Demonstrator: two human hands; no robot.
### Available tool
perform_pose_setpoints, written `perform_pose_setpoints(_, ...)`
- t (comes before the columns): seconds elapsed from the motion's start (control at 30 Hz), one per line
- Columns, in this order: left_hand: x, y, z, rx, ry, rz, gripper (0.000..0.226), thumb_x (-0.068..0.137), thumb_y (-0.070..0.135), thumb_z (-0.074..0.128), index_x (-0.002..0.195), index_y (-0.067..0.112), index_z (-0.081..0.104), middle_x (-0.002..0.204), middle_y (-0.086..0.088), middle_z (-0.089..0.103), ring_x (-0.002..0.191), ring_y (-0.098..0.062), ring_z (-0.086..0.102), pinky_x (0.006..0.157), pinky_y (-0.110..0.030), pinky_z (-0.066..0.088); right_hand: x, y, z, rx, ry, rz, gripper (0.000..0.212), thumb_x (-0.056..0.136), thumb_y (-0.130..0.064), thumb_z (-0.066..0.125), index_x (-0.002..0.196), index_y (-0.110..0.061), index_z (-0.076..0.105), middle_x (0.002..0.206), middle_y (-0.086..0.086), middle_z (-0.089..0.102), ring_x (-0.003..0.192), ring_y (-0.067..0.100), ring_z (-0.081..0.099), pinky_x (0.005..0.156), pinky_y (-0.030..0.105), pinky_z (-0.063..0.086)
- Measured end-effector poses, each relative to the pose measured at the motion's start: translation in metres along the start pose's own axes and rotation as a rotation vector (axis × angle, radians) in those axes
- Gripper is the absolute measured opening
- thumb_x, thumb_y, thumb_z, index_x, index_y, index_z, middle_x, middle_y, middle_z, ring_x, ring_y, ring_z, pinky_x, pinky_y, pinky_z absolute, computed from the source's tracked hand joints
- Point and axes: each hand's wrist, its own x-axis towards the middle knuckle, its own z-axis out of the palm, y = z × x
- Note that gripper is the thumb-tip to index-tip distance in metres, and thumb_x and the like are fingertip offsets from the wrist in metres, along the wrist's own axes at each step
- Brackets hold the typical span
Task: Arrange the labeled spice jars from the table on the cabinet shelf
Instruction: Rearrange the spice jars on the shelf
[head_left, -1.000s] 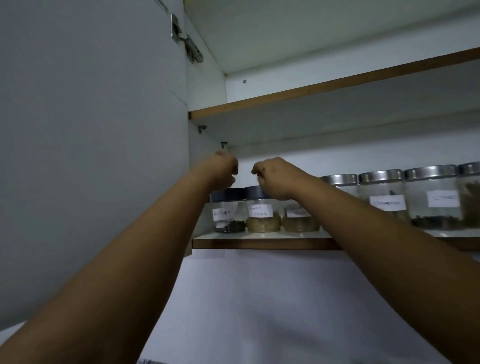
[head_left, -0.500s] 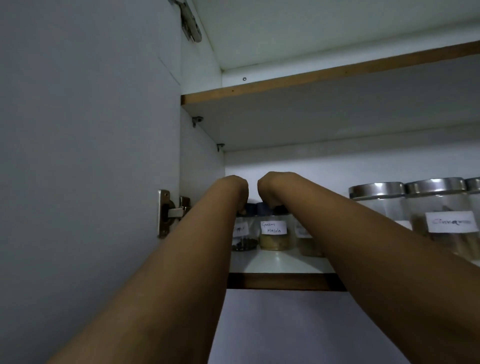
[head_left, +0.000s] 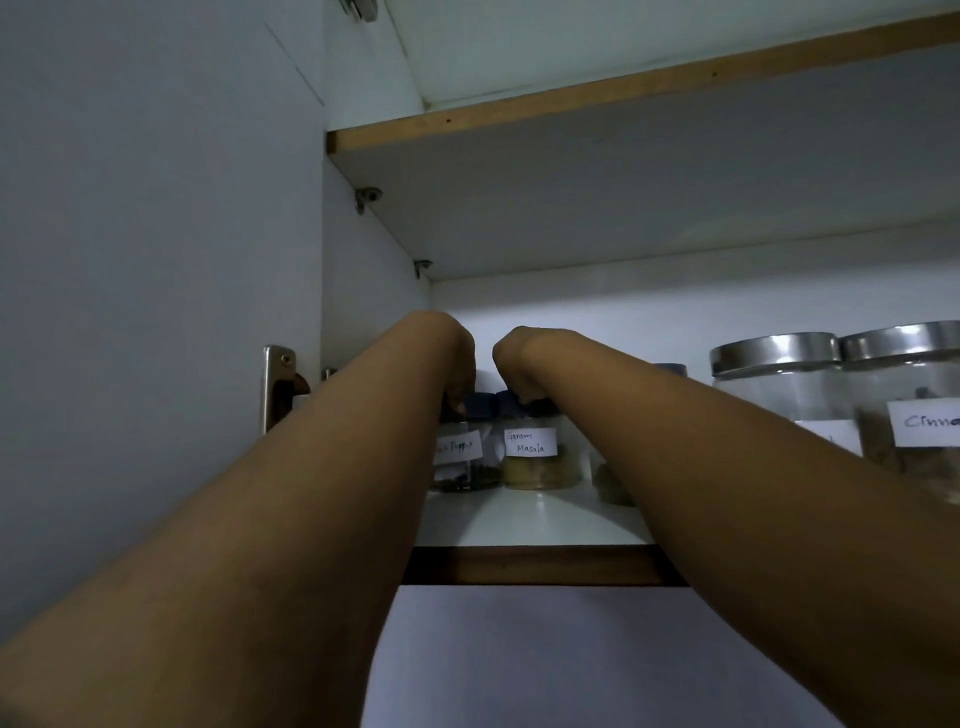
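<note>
Two small dark-lidded spice jars stand side by side at the left end of the cabinet shelf (head_left: 535, 522). My left hand (head_left: 460, 371) reaches over the black pepper jar (head_left: 462, 457) and grips its lid from above. My right hand (head_left: 517, 371) grips the lid of the garam masala jar (head_left: 535, 457) the same way. Both jars rest on the shelf. A third small jar (head_left: 613, 483) stands just right of them, mostly hidden behind my right forearm.
Two larger glass jars with steel lids, one (head_left: 779, 384) and a cinnamon one (head_left: 909, 405), stand on the shelf to the right. The open cabinet door (head_left: 156, 312) with its hinge (head_left: 280, 384) is on the left. An upper shelf (head_left: 623, 104) hangs overhead.
The view has moved closer and tilted up. Both hands stay on the two small jars' lids, and the jars sit deeper at the shelf's left end.
</note>
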Motion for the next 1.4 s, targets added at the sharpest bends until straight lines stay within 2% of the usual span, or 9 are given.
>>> perform_pose_setpoints(0.23, 0.009, -0.004, 0.003, -0.128, 0.023, 0.022, 0.049, 0.084, 0.025, 0.074, 0.129, 0.012, 0.061, 0.129, -0.008, 0.061, 0.118, -0.027, 0.058, 0.102, -0.041, 0.049, 0.008, 0.002, 0.006, 0.093, 0.049, -0.028, 0.038, 0.091, -0.012, 0.064, 0.128, -0.006, 0.057, 0.084, 0.006, 0.047, 0.080, 0.018, 0.047, 0.074, 0.025, 0.038)
perform_pose_setpoints(0.43, 0.006, 0.008, 0.013, -0.166, 0.162, 0.063, 0.062, 0.090, 0.060, 0.052, 0.125, 0.010, 0.059, 0.124, -0.011, 0.061, 0.110, -0.027, 0.058, 0.101, -0.039, 0.044, 0.000, 0.006, 0.000, 0.314, 0.172, 0.001, 0.030, 0.093, -0.013, 0.058, 0.122, -0.005, 0.056, 0.098, 0.008, 0.055, 0.089, 0.022, 0.049, 0.075, 0.028, 0.040)
perform_pose_setpoints(0.6, -0.043, 0.017, -0.007, -0.276, 0.374, 0.141, 0.034, 0.102, 0.012, 0.040, 0.133, 0.000, 0.050, 0.139, -0.017, 0.051, 0.126, -0.030, 0.047, 0.101, -0.030, 0.035, -0.030, 0.004, -0.015, 0.562, 0.535, 0.046, 0.044, 0.090, -0.007, 0.059, 0.132, -0.004, 0.048, 0.127, 0.015, 0.050, 0.113, 0.031, 0.053, 0.082, 0.035, 0.045)
perform_pose_setpoints(0.8, -0.087, 0.013, -0.042, -0.512, 0.623, 0.190, 0.034, 0.094, 0.032, 0.061, 0.118, 0.008, 0.060, 0.117, -0.009, 0.064, 0.105, -0.024, 0.060, 0.093, -0.036, 0.047, -0.078, 0.050, -0.021, 0.635, 0.728, 0.037, 0.021, 0.092, -0.003, 0.051, 0.112, -0.008, 0.056, 0.106, 0.011, 0.055, 0.083, 0.025, 0.052, 0.069, 0.034, 0.042)
perform_pose_setpoints(0.9, -0.107, 0.028, -0.059, -0.575, 0.629, 0.243, 0.024, 0.097, 0.032, 0.056, 0.095, 0.012, 0.069, 0.087, 0.000, 0.064, 0.082, -0.015, 0.059, 0.081, -0.030, 0.049, -0.097, 0.093, -0.018, 0.625, 0.645, 0.083, 0.028, 0.089, 0.005, 0.051, 0.113, -0.005, 0.063, 0.124, 0.013, 0.051, 0.106, 0.030, 0.057, 0.090, 0.036, 0.050)
perform_pose_setpoints(0.97, -0.115, 0.043, -0.066, -0.573, 0.568, 0.263, 0.019, 0.098, 0.019, 0.052, 0.106, 0.015, 0.067, 0.106, 0.000, 0.062, 0.103, -0.017, 0.059, 0.093, -0.032, 0.045, -0.107, 0.124, -0.014, 0.630, 0.568, 0.110, 0.034, 0.088, 0.006, 0.054, 0.118, -0.007, 0.063, 0.133, 0.013, 0.051, 0.117, 0.032, 0.055, 0.098, 0.035, 0.047)
perform_pose_setpoints(1.1, -0.125, 0.077, -0.071, -0.463, 0.436, 0.320, 0.046, 0.095, 0.007, 0.050, 0.140, 0.015, 0.047, 0.142, -0.007, 0.048, 0.130, -0.024, 0.046, 0.107, -0.037, 0.037, -0.133, 0.172, -0.006, 0.596, 0.520, 0.112, 0.025, 0.094, -0.009, 0.054, 0.117, -0.013, 0.063, 0.121, 0.011, 0.062, 0.109, 0.027, 0.059, 0.084, 0.031, 0.047)
perform_pose_setpoints(1.27, -0.121, 0.113, -0.062, -0.239, 0.269, 0.391, 0.045, 0.095, 0.033, 0.059, 0.136, 0.016, 0.054, 0.139, -0.004, 0.054, 0.126, -0.023, 0.050, 0.106, -0.036, 0.036, -0.162, 0.182, 0.001, 0.343, 0.095, -0.047, 0.048, 0.098, -0.045, 0.047, 0.127, -0.010, 0.061, 0.126, 0.004, 0.062, 0.117, 0.022, 0.055, 0.098, 0.035, 0.040)
perform_pose_setpoints(1.4, -0.107, 0.121, -0.052, -0.088, 0.223, 0.415, 0.036, 0.092, 0.023, 0.062, 0.128, 0.015, 0.061, 0.126, -0.005, 0.063, 0.111, -0.023, 0.057, 0.094, -0.033, 0.044, -0.163, 0.180, 0.010, 0.221, -0.038, -0.125, 0.038, 0.099, -0.033, 0.052, 0.131, -0.015, 0.059, 0.131, 0.001, 0.059, 0.117, 0.020, 0.055, 0.091, 0.028, 0.039)
